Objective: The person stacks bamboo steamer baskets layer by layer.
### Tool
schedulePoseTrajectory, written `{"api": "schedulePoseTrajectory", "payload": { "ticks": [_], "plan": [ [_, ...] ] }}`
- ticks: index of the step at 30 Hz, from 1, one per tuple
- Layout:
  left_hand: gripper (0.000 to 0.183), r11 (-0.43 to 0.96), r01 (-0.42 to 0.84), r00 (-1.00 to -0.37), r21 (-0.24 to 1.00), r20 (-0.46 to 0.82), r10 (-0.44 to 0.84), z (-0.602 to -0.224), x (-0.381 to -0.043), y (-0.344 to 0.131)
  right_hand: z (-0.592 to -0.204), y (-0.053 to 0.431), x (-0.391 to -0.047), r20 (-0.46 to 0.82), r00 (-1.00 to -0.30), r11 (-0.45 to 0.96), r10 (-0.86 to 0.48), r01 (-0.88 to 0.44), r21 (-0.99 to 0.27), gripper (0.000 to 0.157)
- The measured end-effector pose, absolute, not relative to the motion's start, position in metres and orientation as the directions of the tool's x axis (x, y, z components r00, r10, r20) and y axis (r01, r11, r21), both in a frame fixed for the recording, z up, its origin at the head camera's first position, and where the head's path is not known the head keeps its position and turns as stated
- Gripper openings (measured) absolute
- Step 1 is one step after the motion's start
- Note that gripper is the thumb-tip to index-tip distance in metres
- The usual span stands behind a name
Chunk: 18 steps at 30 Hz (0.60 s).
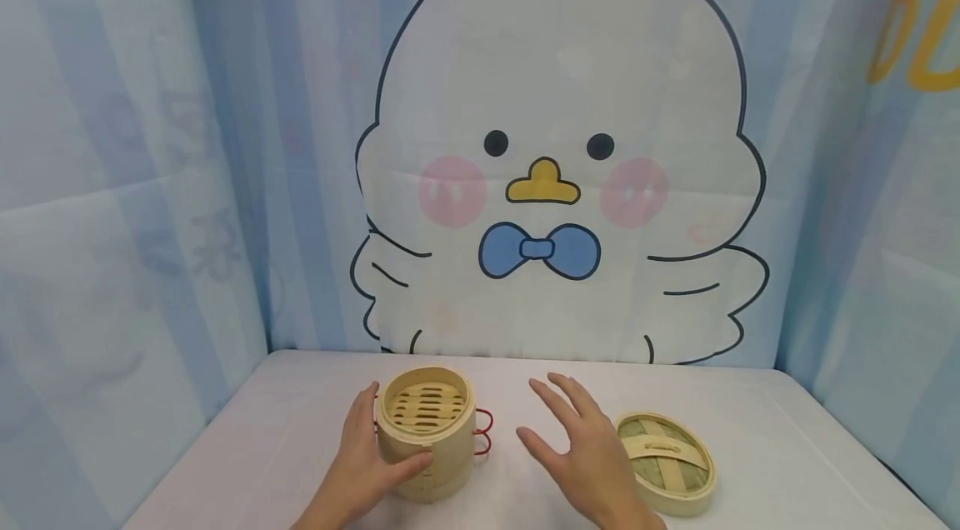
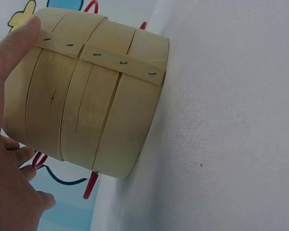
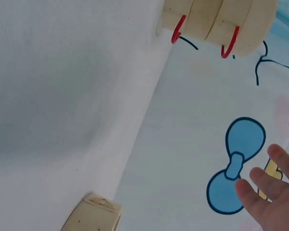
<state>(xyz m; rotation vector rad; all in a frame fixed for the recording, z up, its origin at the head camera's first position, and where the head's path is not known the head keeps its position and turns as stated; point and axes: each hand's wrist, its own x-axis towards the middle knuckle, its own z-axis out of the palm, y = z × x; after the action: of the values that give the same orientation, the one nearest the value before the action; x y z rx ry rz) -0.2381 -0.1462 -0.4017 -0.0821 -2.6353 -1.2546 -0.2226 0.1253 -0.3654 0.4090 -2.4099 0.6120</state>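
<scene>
A stacked bamboo steamer with a slatted top and red loop handles stands upright on the table, left of centre. My left hand is at its left side, thumb across the front and fingers along the far left; the left wrist view shows these fingers spread loosely beside the steamer wall, and whether they touch it I cannot tell. Between the steamer and its round bamboo lid, my right hand hovers with fingers spread, holding nothing. The lid lies flat on the table, partly behind that hand.
A white cloth covers the table. Fabric curtains enclose its back and sides, the rear one printed with a large cartoon bird. The red handles stick out from the steamer's right side.
</scene>
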Motion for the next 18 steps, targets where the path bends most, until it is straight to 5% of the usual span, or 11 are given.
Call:
{"api": "schedulePoseTrajectory", "payload": {
  "ticks": [18],
  "plan": [
    [0.126,0.617,0.164,-0.974,0.770,0.226,-0.023,-0.403,-0.238,-0.146,-0.365,0.167,-0.227,0.654,-0.751,0.876,-0.093,-0.374,-0.304,0.056]
  ]
}}
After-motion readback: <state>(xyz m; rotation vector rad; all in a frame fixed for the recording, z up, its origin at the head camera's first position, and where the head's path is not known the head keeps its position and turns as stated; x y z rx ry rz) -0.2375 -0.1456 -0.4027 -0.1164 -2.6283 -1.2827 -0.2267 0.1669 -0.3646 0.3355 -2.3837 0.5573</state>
